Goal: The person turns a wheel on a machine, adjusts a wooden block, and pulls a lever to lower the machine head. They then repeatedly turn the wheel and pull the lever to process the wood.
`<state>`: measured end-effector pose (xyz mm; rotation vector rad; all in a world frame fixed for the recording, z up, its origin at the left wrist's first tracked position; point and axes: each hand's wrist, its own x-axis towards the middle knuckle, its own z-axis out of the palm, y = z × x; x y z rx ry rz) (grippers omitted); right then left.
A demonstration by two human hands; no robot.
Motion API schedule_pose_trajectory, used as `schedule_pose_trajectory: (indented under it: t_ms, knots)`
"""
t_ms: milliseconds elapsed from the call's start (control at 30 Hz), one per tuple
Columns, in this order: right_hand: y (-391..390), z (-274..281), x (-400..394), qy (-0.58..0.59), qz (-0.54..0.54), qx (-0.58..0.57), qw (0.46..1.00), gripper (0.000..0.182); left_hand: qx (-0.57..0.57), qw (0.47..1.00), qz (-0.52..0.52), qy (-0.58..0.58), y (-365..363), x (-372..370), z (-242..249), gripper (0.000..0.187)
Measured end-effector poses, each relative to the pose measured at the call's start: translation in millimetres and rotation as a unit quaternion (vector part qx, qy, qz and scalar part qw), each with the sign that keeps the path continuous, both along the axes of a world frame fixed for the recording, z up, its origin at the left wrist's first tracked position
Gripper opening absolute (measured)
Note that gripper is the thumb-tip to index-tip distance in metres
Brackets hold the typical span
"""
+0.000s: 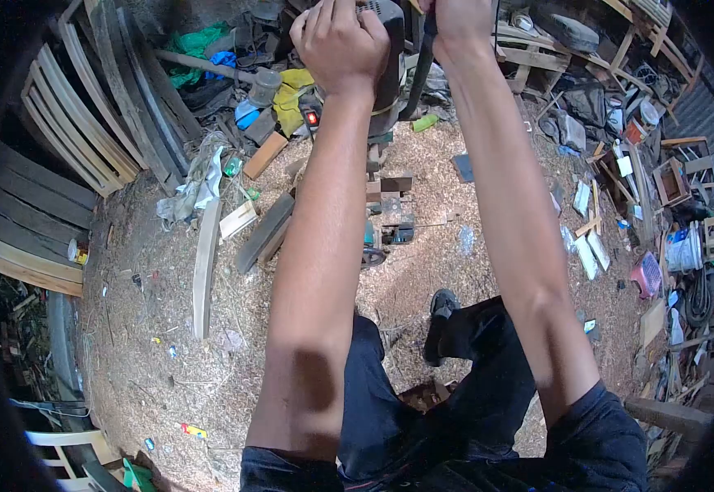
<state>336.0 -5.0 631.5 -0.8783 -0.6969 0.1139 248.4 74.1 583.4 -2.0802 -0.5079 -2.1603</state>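
Observation:
At the top edge, my left hand [341, 45] is closed with its fingers curled over a dark power tool [390, 82] that has a vented housing. My right hand [463, 23] is closed beside the same tool, its fingers partly cut off by the frame edge. A thick black cord or strap [418, 78] runs down between that hand and the tool. What the right hand grips is hidden. Both arms reach straight out, high over the floor. Below the tool, metal and wooden parts of a low stand or machine [394, 209] show between my forearms.
Sawdust and shavings cover the floor [185, 385]. Loose boards [206, 271] lie left of my arm, near a sledge-like mallet [263, 86] and yellow cloth [291, 98]. Curved slatted wood [70, 123] leans at left. Stools, a pink basket [645, 275] and scrap crowd the right.

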Motion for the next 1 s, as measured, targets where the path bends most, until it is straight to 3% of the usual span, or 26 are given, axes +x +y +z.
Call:
schedule_pose_trajectory:
  t_ms: [100,367,400,467,533,633,767,800,900,1000]
  knots:
    - [-8,-15,-9,0.019,-0.009,0.025,0.999,0.035,0.001,1.0,-0.004,0.006,0,-1,-4,0.018]
    - [-46,-61,-33,-0.07,0.027,0.057,0.996,0.034,-0.011,1.0,-0.026,-0.001,-5,-4,-9,0.02]
    - [-52,-70,-28,-0.044,0.07,0.044,0.996,0.041,-0.008,1.0,-0.023,0.0,-4,-4,-10,0.021]
    - [-67,-81,-39,-0.071,0.051,0.0,0.996,0.045,0.001,1.0,-0.017,0.0,-1,-3,-13,0.021]
    - [-79,-83,-71,-0.088,-0.003,0.028,0.996,0.035,-0.012,1.0,-0.022,0.01,-1,-4,-15,0.021]
    - [-93,-103,-80,-0.098,0.026,0.04,0.994,0.033,-0.018,0.999,-0.03,0.018,-4,-5,-16,0.021]
    - [-106,-119,-92,-0.11,-0.016,-0.002,0.994,0.034,-0.01,0.999,-0.03,0.014,-4,-7,-19,0.021]
    - [-113,-123,-100,-0.079,-0.004,-0.01,0.997,0.032,0.0,1.0,0.006,0.017,0,-5,-22,0.021]
    - [-128,-161,-117,-0.118,-0.01,0.031,0.993,0.035,-0.007,1.0,-0.001,0.018,1,-5,-29,0.022]
    - [-144,-162,-111,-0.121,0.084,-0.003,0.989,0.056,-0.02,0.999,-0.035,0.026,6,-4,-29,0.021]
